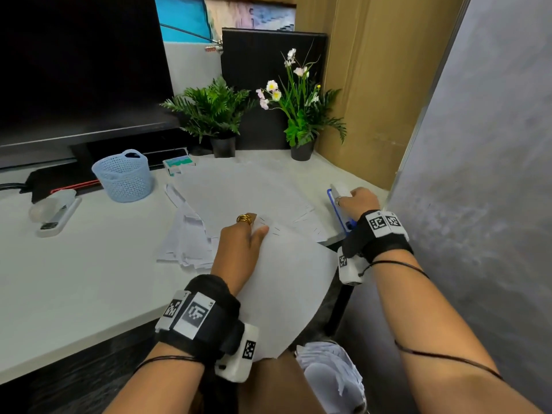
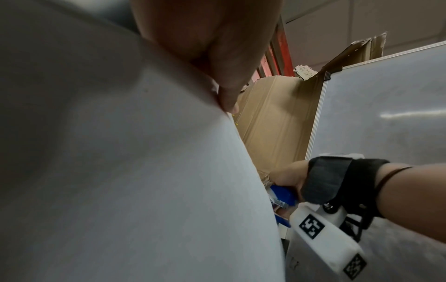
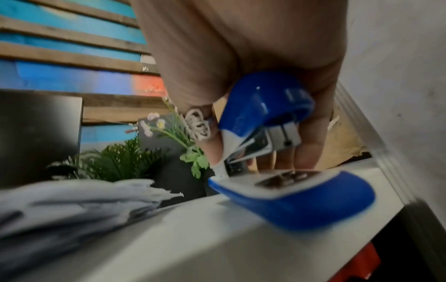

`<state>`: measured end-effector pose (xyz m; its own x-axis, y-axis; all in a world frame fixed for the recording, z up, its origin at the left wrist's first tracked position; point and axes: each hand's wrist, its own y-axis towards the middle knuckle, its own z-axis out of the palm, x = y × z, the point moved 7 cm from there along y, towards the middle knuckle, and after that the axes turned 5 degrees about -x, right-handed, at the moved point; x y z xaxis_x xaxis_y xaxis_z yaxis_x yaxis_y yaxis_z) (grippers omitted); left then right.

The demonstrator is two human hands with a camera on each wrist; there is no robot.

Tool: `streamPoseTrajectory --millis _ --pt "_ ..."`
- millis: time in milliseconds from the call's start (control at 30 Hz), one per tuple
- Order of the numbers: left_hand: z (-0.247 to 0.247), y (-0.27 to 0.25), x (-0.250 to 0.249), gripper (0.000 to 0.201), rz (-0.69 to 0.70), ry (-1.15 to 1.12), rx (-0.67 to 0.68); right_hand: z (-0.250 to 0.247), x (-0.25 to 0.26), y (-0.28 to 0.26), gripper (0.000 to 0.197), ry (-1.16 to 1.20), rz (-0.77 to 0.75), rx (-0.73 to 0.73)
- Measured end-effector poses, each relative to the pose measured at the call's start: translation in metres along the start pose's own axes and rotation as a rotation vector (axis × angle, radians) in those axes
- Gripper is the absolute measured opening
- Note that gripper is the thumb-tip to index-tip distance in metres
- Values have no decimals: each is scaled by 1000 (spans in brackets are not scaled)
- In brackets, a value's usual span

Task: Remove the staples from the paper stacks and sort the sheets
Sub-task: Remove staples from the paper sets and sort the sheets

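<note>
With loose sheets [image 1: 239, 192] already fanning across the desk [image 1: 89, 264], the left hand [image 1: 239, 249] is pinching one sheet [image 1: 286, 282] while the right hand [image 1: 358, 198] is gripping the blue stapler [image 3: 277, 152] at the desk's right edge; sorting appears unfinished.

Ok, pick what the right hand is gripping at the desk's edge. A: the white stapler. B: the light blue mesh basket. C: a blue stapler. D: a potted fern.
C: the right hand has its fingers curled round the blue stapler, whose base rests on the desk.
</note>
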<state>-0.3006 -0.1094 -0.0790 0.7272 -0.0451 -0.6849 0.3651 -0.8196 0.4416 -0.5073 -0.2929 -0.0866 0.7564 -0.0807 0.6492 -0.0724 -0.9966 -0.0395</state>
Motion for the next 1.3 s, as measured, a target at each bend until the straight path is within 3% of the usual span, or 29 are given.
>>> streamPoseTrajectory --millis 133,267,333,433,500,600,733,867,1000,1067,1200,1300 --pt "6 6 0 28 13 -40 -17 10 6 20 32 -250 -114 11" --pt "6 11 -1 22 36 -74 -65 10 25 14 48 -494 -306 -54" --pt "3 15 -3 19 53 -91 -96 14 47 -19 48 -336 -528 -84" --pt "-2 19 -4 14 44 -150 -129 36 64 -88 39 8 -726 179" --pt "-5 18 -6 14 33 -210 -147 48 57 -107 33 155 -724 227" --pt "-9 10 -12 15 65 -303 -127 44 43 -107 20 437 -589 164" --pt "-20 -14 -27 5 247 -396 -108 17 38 -121 27 572 -597 82" --pt "-17 -39 -35 26 396 -185 -142 -8 36 -135 30 583 -634 60" --pt "-15 -51 -36 17 369 -237 -155 -22 32 -149 24 605 -646 13" --pt "-17 -53 -39 24 352 -261 -169 -26 30 -154 22 614 -648 9" --pt "-17 -59 -47 21 410 -228 -188 -34 28 -160 21 602 -660 -16" --pt "-17 -63 -51 19 366 -369 -203 -38 26 -166 22 522 -670 -48"
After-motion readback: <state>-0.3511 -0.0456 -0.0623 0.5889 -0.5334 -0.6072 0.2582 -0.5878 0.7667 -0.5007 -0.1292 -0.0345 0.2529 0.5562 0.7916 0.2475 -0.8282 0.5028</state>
